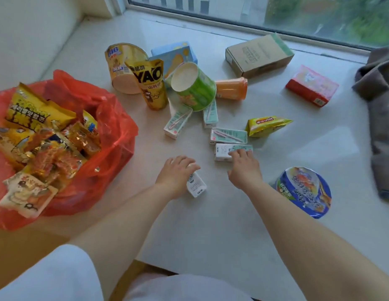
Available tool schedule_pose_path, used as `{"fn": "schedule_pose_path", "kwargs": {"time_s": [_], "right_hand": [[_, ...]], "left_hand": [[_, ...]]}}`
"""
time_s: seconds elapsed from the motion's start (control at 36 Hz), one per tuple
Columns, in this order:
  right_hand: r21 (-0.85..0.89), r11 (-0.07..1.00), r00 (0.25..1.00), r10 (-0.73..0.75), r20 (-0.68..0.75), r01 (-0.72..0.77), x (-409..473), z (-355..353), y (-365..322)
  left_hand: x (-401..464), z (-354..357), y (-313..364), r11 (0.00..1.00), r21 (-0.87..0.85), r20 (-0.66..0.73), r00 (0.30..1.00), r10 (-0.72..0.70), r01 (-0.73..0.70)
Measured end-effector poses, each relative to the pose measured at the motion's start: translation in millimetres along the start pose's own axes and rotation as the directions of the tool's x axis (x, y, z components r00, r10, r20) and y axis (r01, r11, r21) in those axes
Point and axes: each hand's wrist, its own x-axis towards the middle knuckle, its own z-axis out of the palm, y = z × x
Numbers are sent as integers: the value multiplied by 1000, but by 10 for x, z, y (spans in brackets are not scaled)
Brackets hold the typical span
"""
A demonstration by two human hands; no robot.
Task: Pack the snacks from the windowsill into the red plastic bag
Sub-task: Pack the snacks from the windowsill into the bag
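The red plastic bag [115, 127] sits open at the left of the windowsill, filled with several snack packets. My left hand [176, 170] curls over a small white drink carton [196, 186] lying on the sill. My right hand [243, 168] reaches onto another white and green carton [221, 152], fingertips on its near end. Three more cartons [228, 135] lie just beyond. Farther back are a yellow noodle cup [122, 68], a yellow YAO cup [152, 83], a green cup [195, 88], an orange cup [232, 88], a blue box [174, 55] and a yellow chip bag [267, 124].
A blue-lidded noodle bowl [304, 192] stands at the right of my right arm. A cardboard box [258, 55] and a red-pink box [310, 85] lie near the window. Grey cloth [380, 105] hangs at the right edge. The sill's front edge [159, 266] is near my body.
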Motion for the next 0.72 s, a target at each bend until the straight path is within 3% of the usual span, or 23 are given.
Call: {"fn": "schedule_pose_path", "kwargs": {"time_s": [0.08, 0.33, 0.47, 0.58, 0.72], "right_hand": [[-14, 999, 999, -46, 7, 46, 162, -19, 90], [-61, 997, 999, -34, 25, 35, 467, 151, 223], [-118, 993, 1000, -3, -9, 2, 557, 205, 203], [-200, 979, 996, 51, 72, -35, 440, 269, 222], [-2, 985, 968, 170, 184, -173, 108, 483, 224]], "left_hand": [[111, 96, 51, 996, 84, 100, 995, -26, 18], [333, 62, 6, 993, 108, 288, 957, 21, -55], [269, 230, -46, 995, 100, 256, 967, 1, -28], [147, 370, -53, 992, 117, 222, 972, -80, 55], [3, 462, -67, 991, 33, 193, 972, -135, 131]]}}
